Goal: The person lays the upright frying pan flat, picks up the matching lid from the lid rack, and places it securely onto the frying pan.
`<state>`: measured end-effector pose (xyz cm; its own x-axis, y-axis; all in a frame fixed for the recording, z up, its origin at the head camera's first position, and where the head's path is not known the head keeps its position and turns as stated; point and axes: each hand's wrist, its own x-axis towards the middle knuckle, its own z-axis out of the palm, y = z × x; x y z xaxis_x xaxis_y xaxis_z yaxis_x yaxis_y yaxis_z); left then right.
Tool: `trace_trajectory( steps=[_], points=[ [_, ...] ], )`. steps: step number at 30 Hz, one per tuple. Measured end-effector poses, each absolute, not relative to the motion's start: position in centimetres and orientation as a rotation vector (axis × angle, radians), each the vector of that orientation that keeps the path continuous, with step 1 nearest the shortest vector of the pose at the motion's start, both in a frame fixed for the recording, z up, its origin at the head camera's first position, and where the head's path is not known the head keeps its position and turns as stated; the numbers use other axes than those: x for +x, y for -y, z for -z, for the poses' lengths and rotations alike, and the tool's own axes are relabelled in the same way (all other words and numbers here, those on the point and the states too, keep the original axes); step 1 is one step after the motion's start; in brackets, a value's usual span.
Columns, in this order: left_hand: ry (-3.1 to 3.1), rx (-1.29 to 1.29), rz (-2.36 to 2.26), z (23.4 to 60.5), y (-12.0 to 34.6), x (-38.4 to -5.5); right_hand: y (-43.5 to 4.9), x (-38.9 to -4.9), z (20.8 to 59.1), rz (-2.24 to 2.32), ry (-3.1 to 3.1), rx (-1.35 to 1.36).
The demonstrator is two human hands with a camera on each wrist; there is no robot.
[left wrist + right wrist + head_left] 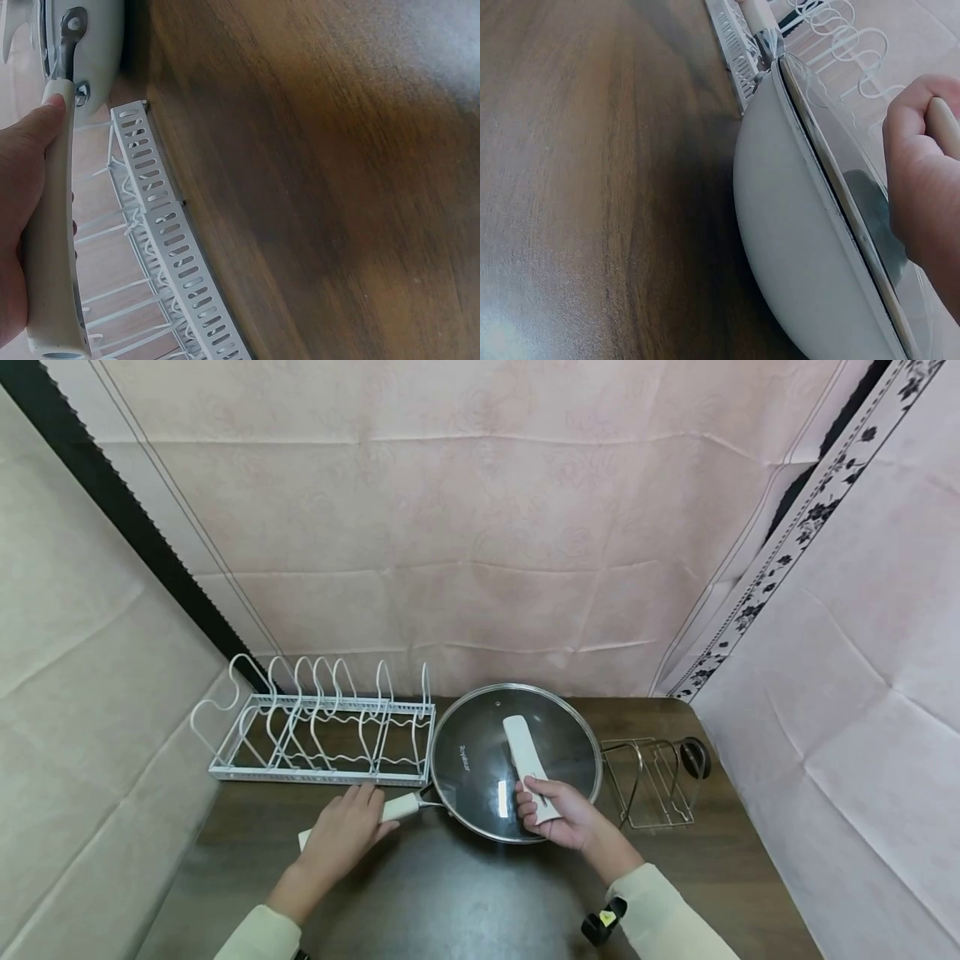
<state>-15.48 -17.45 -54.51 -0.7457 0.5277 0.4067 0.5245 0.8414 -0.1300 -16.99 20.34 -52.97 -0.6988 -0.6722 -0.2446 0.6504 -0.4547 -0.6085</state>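
Observation:
A cream-white frying pan (780, 225) with a long pale handle (49, 225) is in the middle of the head view. On it sits a round glass lid (472, 735) with a metal rim and an upright white lid handle (525, 747). My left hand (347, 827) grips the pan handle, thumb along its top in the left wrist view. My right hand (558, 814) has its fingers curled round the lower end of the lid handle. Whether the pan touches the table is hard to tell; a dark shadow lies under it.
Left of the pan stands a white wire dish rack (322, 772), close to the pan's edge. A small metal wire rack (652, 785) with a black round part (695, 758) stands at the right. All are on a brown wooden table (450, 910), with cloth-covered walls (480, 527) around it.

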Motion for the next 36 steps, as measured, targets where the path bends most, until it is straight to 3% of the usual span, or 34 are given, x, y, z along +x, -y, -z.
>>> trace_trajectory(
  steps=[23, 36],
  points=[
    [2.708, -0.726, 0.080, 53.8, 17.2, -15.3, -22.5, -17.0, 53.1, 2.095, -0.699, -0.151],
    [2.732, -0.684, 0.133, 52.4, 16.3, -15.0, -25.2, -15.6, 50.9, 2.028, -1.122, -0.184]
  ],
)
